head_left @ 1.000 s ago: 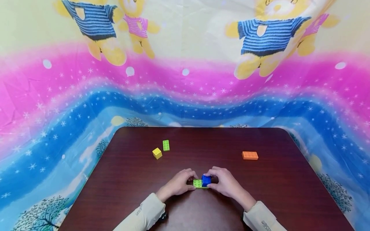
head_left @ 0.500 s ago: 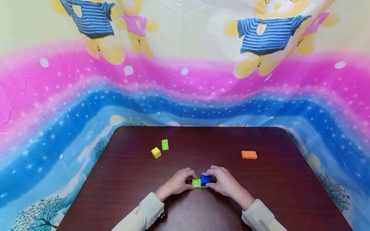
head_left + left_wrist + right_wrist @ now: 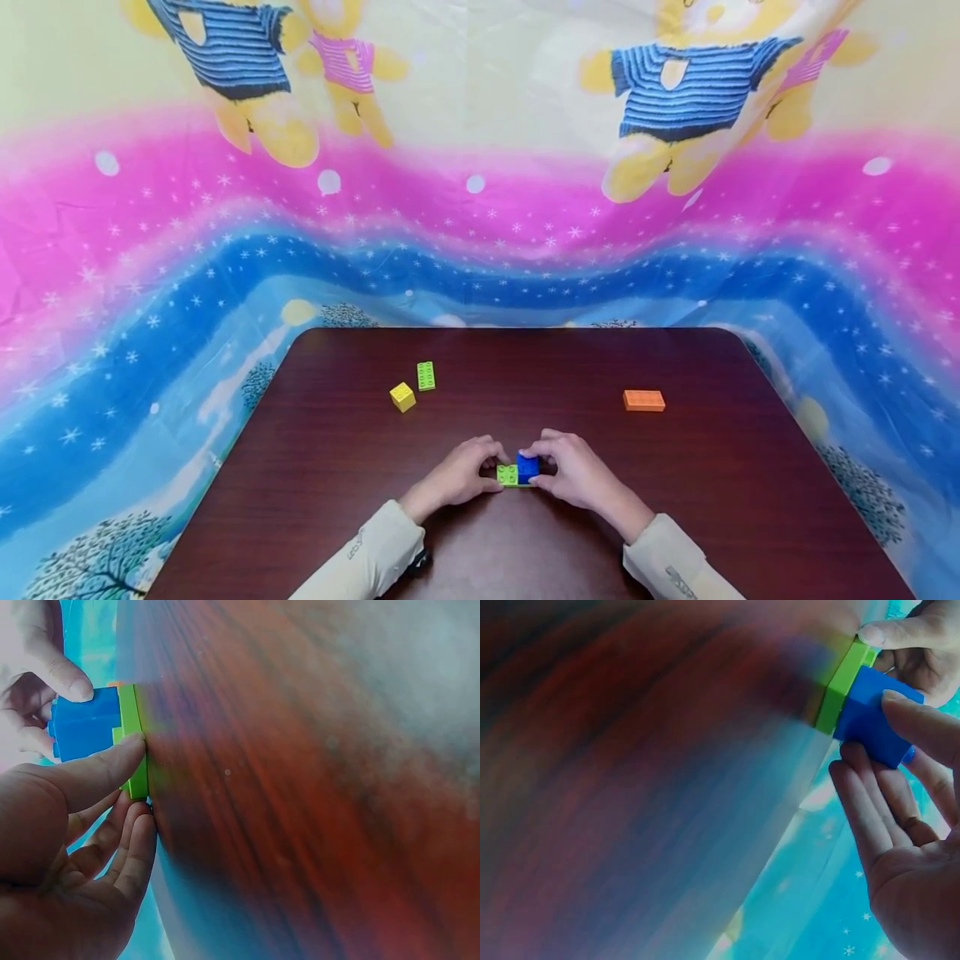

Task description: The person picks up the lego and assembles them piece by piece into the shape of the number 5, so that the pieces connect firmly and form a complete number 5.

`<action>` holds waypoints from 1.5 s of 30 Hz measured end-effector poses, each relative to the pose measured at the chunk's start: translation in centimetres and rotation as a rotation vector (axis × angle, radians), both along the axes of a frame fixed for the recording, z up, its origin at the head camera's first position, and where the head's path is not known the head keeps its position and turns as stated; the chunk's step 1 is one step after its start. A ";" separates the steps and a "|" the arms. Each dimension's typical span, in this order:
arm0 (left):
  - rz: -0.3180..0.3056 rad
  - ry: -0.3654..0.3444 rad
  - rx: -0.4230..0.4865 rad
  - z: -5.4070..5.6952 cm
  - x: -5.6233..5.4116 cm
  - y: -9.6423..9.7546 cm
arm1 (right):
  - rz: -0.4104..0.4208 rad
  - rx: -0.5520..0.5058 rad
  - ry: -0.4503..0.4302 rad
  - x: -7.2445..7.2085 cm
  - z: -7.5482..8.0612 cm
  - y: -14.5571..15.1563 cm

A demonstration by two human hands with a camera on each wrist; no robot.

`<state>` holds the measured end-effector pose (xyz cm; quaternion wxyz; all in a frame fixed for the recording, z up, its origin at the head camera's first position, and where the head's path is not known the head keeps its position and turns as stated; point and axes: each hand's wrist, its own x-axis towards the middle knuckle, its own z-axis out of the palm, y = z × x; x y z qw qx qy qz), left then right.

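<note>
A blue block (image 3: 528,468) sits on the right end of a flat lime-green brick (image 3: 507,475), whose studs show on the left end. My right hand (image 3: 573,467) pinches the blue block between thumb and fingers. With thumb and fingertips my left hand (image 3: 463,472) grips the left end of the green brick. In the left wrist view, the green brick (image 3: 135,769) lies close over the tabletop, the blue block (image 3: 86,724) standing on its studded side. The right wrist view shows the right thumb on one side of the blue block (image 3: 874,712) and fingertips on the opposite side.
Farther back on the dark wooden table (image 3: 525,367) lie a yellow cube-shaped block (image 3: 402,397) and a second lime-green brick (image 3: 426,376), both left of the hands. An orange brick (image 3: 644,401) lies at the right. A printed cloth (image 3: 480,217) hangs behind the table.
Both hands keep their hold on the joined bricks, with hardly any movement. The whole head view has shifted slightly, so everything appears a little farther left.
</note>
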<state>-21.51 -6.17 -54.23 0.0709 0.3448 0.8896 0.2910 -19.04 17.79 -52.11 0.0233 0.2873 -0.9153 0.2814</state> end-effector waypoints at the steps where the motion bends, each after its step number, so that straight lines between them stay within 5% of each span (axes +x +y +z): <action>1: -0.001 0.000 0.004 0.0 0.0 0.0 | 0.003 -0.010 -0.007 0.0 -0.1 0.0; 9: -0.008 0.004 0.023 0.1 -0.1 0.1 | -0.034 -0.060 -0.145 -0.7 -0.5 0.5; 30: -0.020 0.035 0.019 -0.2 -0.1 -0.3 | -0.039 -0.047 -0.198 -1.2 -0.1 0.1; 45: -0.007 -0.014 0.027 -0.1 0.1 -0.3 | -0.039 -0.078 -0.250 -0.8 -0.3 0.2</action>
